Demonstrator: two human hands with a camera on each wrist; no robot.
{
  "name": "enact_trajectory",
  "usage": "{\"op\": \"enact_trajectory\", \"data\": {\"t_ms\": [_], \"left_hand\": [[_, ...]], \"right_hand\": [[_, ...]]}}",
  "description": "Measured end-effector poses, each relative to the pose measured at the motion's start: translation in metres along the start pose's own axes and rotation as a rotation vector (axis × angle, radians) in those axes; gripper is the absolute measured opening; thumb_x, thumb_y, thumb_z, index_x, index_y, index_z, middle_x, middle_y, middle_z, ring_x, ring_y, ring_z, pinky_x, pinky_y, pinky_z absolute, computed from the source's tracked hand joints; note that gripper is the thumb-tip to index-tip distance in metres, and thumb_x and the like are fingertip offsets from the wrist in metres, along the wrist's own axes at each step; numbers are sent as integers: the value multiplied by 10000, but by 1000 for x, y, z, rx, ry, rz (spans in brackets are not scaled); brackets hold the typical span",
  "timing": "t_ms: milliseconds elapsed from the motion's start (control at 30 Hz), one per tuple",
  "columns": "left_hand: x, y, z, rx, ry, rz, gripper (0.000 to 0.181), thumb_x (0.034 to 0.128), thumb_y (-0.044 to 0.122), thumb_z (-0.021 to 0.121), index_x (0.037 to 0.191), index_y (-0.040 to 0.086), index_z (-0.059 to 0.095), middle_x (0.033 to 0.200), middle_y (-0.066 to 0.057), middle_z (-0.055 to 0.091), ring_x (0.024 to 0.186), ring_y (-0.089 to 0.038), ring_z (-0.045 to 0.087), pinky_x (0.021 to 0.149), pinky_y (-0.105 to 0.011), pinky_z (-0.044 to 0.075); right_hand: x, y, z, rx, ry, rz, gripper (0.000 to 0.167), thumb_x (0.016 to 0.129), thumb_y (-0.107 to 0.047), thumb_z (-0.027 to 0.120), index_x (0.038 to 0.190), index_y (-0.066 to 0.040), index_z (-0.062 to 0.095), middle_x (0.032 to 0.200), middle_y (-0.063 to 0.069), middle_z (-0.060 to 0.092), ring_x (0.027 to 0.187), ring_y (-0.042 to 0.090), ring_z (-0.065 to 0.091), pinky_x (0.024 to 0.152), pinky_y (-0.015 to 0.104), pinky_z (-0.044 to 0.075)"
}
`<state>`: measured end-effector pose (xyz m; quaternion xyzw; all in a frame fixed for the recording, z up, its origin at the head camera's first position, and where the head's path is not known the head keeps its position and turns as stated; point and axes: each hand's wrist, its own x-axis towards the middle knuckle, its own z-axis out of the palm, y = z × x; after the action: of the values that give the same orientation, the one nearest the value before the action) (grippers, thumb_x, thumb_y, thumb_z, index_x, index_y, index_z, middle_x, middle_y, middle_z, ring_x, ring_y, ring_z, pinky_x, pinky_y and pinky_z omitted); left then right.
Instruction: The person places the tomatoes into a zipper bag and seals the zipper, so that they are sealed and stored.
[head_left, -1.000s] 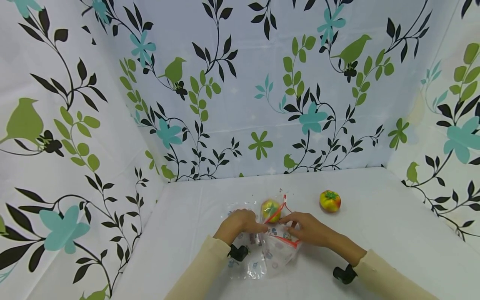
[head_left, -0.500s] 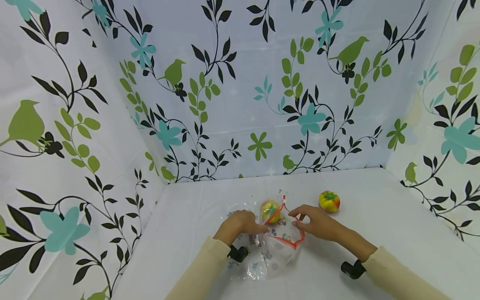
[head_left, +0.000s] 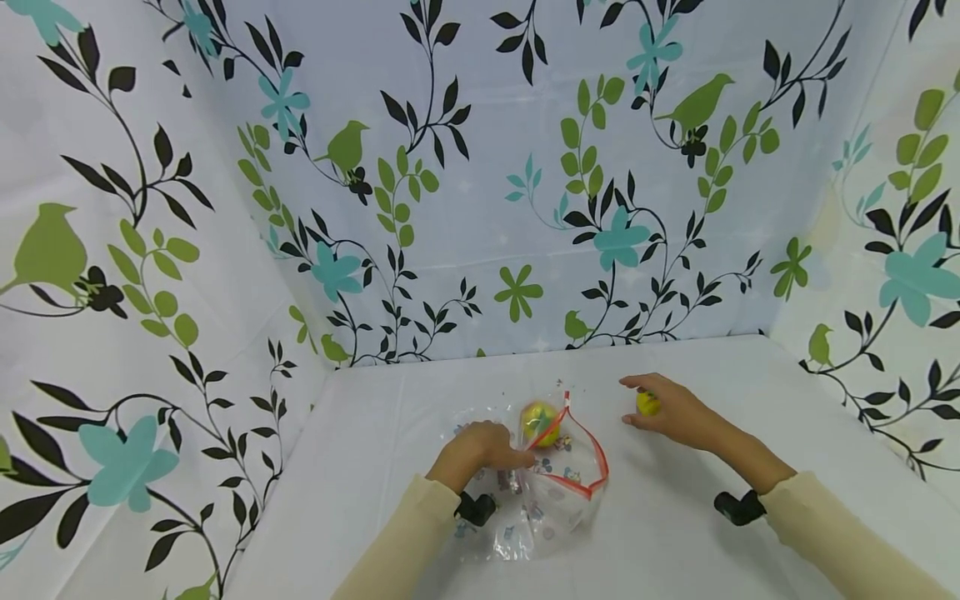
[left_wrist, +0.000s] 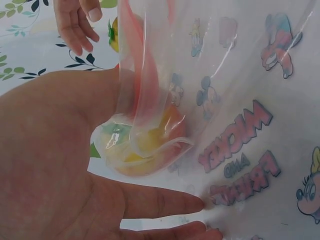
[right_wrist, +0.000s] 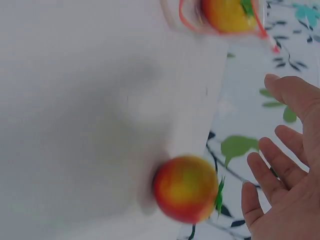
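A clear printed zip bag [head_left: 558, 512] with a red strip round its gaping mouth lies on the white table. My left hand [head_left: 480, 446] holds it at the mouth, the thumb tucked behind the red strip in the left wrist view. Through the plastic shows a red-yellow tomato [head_left: 538, 421] with a green leafy top. My right hand [head_left: 678, 412] reaches over a second tomato [right_wrist: 186, 190], fingers spread and apart from it in the right wrist view. In the head view that hand hides most of this tomato.
More clear printed plastic [head_left: 495, 533] lies under and left of my left hand. A patterned cloth [head_left: 450, 208] with leaves, birds and flowers rises behind the table [head_left: 375, 467] and along both sides. Small dark specks lie beyond the bag.
My right hand has let go of the bag's rim and moved right and away, over the second tomato. The bag's mouth has widened. The left hand stays in place.
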<state>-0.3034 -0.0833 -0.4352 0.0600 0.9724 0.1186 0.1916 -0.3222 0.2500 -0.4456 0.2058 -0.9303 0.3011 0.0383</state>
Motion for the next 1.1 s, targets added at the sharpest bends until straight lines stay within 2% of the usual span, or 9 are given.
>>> {"op": "enact_trajectory", "data": {"t_ms": [233, 467, 833, 1100], "left_hand": [[2, -2, 2, -9, 11, 9, 611, 865, 611, 726, 1116, 54, 735, 957, -89, 665, 826, -271, 617, 780, -481, 589], [1, -1, 2, -16, 7, 10, 621, 865, 612, 729, 1125, 48, 735, 949, -94, 669, 811, -278, 633, 764, -475, 592], [4, -2, 2, -15, 3, 7, 643, 866, 618, 725, 1168, 50, 729, 978, -96, 677, 821, -274, 634, 781, -482, 592], [4, -1, 3, -6, 8, 8, 636, 865, 621, 722, 1161, 58, 733, 973, -87, 676, 830, -266, 627, 794, -479, 591]], "right_hand": [[-1, 25, -20, 17, -10, 69, 695, 950, -288, 805, 1507, 0, 504, 1498, 289, 521, 1344, 506, 507, 1077, 711, 433], [-1, 49, -27, 1, -48, 102, 784, 936, -369, 814, 1518, 27, 468, 1525, 320, 481, 1375, 551, 452, 1062, 724, 433], [-2, 68, -29, 25, -127, 130, 818, 957, -374, 783, 1532, 79, 420, 1508, 349, 486, 1355, 561, 459, 1055, 722, 442], [-1, 72, -27, 26, -163, 160, 848, 953, -414, 777, 1525, 100, 419, 1479, 368, 499, 1339, 557, 475, 1056, 700, 456]]}}
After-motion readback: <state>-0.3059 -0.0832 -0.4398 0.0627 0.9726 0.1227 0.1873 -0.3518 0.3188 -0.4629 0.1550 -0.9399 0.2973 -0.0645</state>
